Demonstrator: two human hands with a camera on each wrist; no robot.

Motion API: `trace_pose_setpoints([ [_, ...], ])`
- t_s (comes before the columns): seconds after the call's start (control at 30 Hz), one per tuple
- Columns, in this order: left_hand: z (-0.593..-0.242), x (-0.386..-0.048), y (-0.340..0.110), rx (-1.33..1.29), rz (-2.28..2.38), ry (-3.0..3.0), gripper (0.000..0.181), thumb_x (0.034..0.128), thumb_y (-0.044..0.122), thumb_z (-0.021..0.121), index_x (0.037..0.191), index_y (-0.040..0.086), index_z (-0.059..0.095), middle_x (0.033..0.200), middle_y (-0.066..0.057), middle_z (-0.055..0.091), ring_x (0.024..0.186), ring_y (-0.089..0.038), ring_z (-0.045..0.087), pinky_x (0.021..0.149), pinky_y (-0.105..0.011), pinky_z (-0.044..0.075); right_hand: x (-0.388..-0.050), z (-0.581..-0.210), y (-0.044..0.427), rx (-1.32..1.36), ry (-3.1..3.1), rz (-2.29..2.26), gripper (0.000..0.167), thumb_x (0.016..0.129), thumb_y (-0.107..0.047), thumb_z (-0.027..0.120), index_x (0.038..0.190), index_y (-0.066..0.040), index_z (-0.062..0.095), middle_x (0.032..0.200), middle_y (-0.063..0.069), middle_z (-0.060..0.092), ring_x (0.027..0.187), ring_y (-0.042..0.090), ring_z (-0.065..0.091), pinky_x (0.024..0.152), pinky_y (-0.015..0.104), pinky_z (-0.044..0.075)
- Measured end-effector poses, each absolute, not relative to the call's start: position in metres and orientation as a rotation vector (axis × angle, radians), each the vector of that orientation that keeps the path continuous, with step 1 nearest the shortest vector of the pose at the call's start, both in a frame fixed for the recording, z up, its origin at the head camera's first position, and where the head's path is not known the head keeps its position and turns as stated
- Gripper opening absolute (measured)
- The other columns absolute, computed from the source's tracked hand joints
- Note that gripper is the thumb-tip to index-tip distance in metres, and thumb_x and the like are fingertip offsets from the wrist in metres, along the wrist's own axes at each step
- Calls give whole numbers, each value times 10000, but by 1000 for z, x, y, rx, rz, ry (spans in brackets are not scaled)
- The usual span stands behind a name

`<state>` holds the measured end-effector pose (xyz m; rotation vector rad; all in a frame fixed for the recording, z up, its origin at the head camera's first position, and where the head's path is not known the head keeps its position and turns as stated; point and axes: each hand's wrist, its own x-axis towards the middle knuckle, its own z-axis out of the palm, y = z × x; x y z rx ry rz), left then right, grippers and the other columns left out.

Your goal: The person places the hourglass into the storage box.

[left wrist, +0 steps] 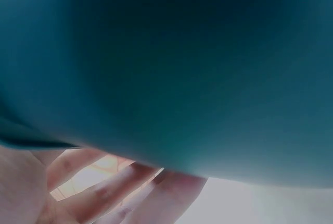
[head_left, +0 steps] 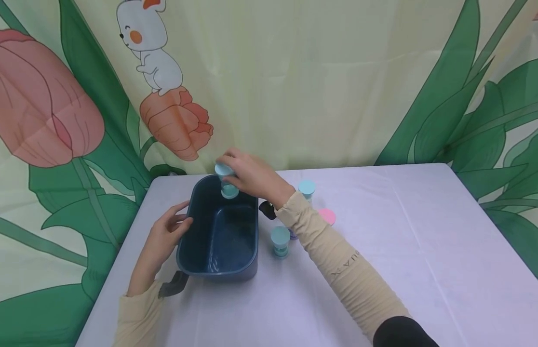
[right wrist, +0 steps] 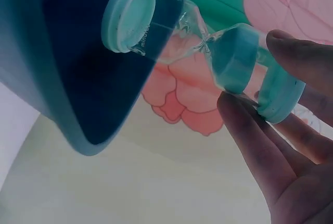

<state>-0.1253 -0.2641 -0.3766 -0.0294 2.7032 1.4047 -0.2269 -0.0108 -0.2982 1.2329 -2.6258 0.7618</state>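
Note:
A teal-capped sand timer (head_left: 229, 191) (right wrist: 182, 31) is pinched at one end by my right hand (head_left: 256, 178) (right wrist: 291, 146), over the far end of a dark blue bin (head_left: 217, 274) (right wrist: 86, 148). Teal sand lies in the bulb nearest the fingers in the right wrist view. My left hand (head_left: 160, 241) (left wrist: 119, 193) rests on the bin's left rim, thumb at the edge and fingers along the outer side. The part of the bin's inside that shows holds nothing.
Right of the bin stand a teal timer (head_left: 280, 240) and another teal timer (head_left: 306, 188). A pink-topped one (head_left: 327, 216) and a purple piece (head_left: 293, 235) are partly hidden by the right sleeve. A printed curtain (head_left: 295, 96) hangs behind the white table (head_left: 425, 231).

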Motion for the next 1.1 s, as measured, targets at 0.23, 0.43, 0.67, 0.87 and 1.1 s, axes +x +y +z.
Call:
trace_pose_setpoints([
  [0.23, -376, -125, -262, -36, 1393, 2710, 600, 1011, 400, 556, 1546, 221, 351, 1394, -247, 544, 1231, -412, 580, 941, -556, 528, -231, -297, -22, 1258, -2695, 706, 413, 941, -177, 693, 1327, -66, 594, 1220, 82, 575, 1033, 182, 613, 941, 246, 515],
  [0.43, -376, -126, -262, -50, 1388, 2706, 596, 1011, 409, 552, 1542, 220, 357, 1390, -243, 548, 1233, -411, 580, 948, -557, 524, -234, -300, -32, 1273, -2752, 654, 410, 945, -176, 687, 1328, -64, 592, 1201, 92, 583, 1026, 188, 620, 938, 251, 521],
  [0.67, -374, -126, -263, -54, 1386, 2695, 617, 1003, 433, 556, 1546, 228, 346, 1397, -245, 541, 1242, -415, 575, 949, -564, 520, -237, -305, -39, 1271, -2796, 555, 391, 951, -173, 676, 1318, -66, 594, 1179, 106, 594, 993, 210, 620, 895, 272, 528],
  [0.87, -374, -126, -264, -41, 1394, 2696, 623, 1000, 438, 561, 1546, 227, 347, 1398, -249, 539, 1238, -420, 574, 946, -562, 523, -239, -310, -47, 1248, -2842, 511, 413, 949, -194, 680, 1333, -67, 593, 1195, 113, 593, 981, 216, 626, 887, 282, 529],
  [1.1, -376, -127, -265, -38, 1389, 2690, 634, 999, 447, 555, 1552, 231, 334, 1409, -251, 531, 1249, -420, 568, 950, -567, 518, -241, -316, -54, 1248, -2878, 476, 363, 930, -183, 699, 1266, -75, 616, 1173, 99, 601, 969, 207, 614, 871, 286, 528],
])
